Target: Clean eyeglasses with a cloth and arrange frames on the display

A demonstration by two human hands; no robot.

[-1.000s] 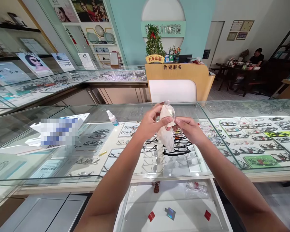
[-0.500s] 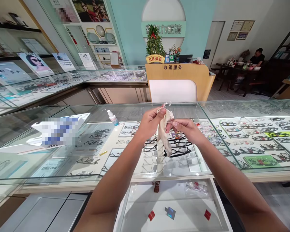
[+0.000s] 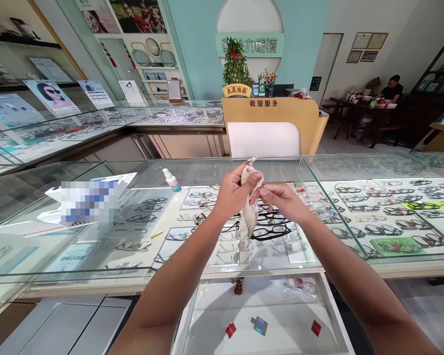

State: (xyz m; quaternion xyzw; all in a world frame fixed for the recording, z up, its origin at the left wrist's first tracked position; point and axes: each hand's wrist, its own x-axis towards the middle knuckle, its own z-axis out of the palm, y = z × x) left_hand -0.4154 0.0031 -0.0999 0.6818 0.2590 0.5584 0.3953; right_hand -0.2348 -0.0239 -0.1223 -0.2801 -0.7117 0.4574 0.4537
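Above the glass counter (image 3: pixel 274 268), my left hand (image 3: pixel 232 195) is closed round a cream cleaning cloth (image 3: pixel 249 219), thumb pressed on its folded top. The cloth's loose end hangs down. A clear tip of what looks like a pair of eyeglasses (image 3: pixel 253 159) pokes out above the fold; most of it is hidden by cloth and fingers. Close by on the right, my right hand (image 3: pixel 283 199) pinches the other side of these glasses with thumb and forefinger, its fingertips near the cloth.
A white spray bottle (image 3: pixel 172 181) stands left on the counter, near papers (image 3: pixel 48 214). Several eyeglasses (image 3: pixel 270 231) lie inside the case. Below, an open drawer (image 3: pixel 340 320) holds small red tags (image 3: pixel 315 328) and a plastic bag (image 3: pixel 299 287). Someone (image 3: pixel 392 91) sits far right.
My left thumb has shifted right and slightly down over the cloth, and the cloth has bunched closer to my right fingertips. The clear tip above has moved slightly left.
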